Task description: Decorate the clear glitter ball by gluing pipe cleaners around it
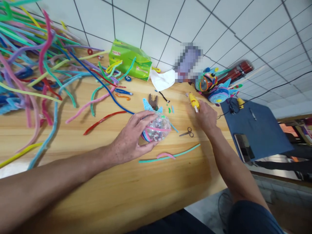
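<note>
My left hand curves its fingers and thumb around a clear rounded plastic piece with colourful specks inside. A pink pipe cleaner crosses it, and blue and pink strips wrap its left side. Light blue fuzzy pieces stick out at its top, beside dark pliers. Farther right, my right hand is closed on a yellow glue gun near the table's right end; its grip is partly hidden by the fingers. Small scissors lie between the hands. A teal pipe cleaner and a short pink one lie nearer me.
Many coloured pipe cleaners pile up at the left. A green packet and white tissue lie along the tiled wall. Finished-looking fuzzy crafts and a red-brown flask are back right. A phone rests on a blue surface.
</note>
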`<state>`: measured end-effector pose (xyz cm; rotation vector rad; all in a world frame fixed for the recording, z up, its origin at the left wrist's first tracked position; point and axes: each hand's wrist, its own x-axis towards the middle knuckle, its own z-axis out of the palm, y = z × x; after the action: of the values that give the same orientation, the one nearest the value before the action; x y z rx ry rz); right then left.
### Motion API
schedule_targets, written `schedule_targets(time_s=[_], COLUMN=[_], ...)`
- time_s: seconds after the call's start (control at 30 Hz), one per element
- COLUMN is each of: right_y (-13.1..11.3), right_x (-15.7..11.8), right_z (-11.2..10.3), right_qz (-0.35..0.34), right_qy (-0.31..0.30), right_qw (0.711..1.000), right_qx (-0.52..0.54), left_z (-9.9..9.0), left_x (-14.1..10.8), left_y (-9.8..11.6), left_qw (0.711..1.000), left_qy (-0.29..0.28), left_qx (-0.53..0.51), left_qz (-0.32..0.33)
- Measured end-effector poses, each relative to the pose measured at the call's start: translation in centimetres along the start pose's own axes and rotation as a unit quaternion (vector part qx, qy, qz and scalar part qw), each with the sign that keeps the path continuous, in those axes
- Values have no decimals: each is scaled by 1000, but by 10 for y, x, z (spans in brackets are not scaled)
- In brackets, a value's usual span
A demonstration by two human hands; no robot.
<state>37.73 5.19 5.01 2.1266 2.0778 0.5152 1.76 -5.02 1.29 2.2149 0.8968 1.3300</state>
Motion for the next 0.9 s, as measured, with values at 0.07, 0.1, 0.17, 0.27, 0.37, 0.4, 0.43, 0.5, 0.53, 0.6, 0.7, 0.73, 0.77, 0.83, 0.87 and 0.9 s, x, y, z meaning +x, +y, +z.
schedule_targets(time_s=[0.07,0.1,0.17,0.27,0.37,0.4,0.43,0.5,0.53,0.6,0.7,0.73,0.77,0.83,0.87,0.9], right_y=[-3,-5,-7,-7,-2,-1,0,-1,-1,-3,-3,-2,-1,2,4,4], right_x=[4,5,3,-6,-12,-12,-10,-5,-2,1,-1,-3,-4,-3,-1,1], right_z=[2,3,6,7,6,5,5,6,6,7,8,8,7,7,7,8], right_qz=[-2,-2,-3,-11,-8,-3,2,13,14,9,-8,-11,-13,-13,-10,-5], right_qy=[-4,-11,-21,-16,-1,3,6,7,3,-11,-26,-26,-22,-8,2,11], right_qw=[1000,1000,1000,1000,1000,1000,1000,999,999,1000,999,999,999,999,999,999], right_qx=[5,6,7,14,23,25,27,31,31,25,16,16,19,29,34,38], left_z=[-1,-1,-1,-2,-2,-2,-2,-3,-3,-3,-2,-2,-2,-2,-2,-2], left_x=[0,0,0,1,1,1,1,1,1,1,1,1,1,1,1,1], left_y=[0,0,0,1,1,1,1,1,1,1,1,2,2,2,2,2], left_qw=[1000,1000,1000,1000,1000,1000,1000,1000,1000,1000,1000,1000,1000,1000,1000,1000], left_qy=[-4,-6,-9,-13,-11,-11,-10,-11,-11,-11,-10,-10,-10,-10,-10,-11], left_qx=[4,5,3,4,6,7,9,11,12,13,12,11,10,9,10,12], left_qz=[-4,-5,-6,-5,-5,-5,-5,-4,-2,-3,-10,-12,-12,-9,-10,-11])
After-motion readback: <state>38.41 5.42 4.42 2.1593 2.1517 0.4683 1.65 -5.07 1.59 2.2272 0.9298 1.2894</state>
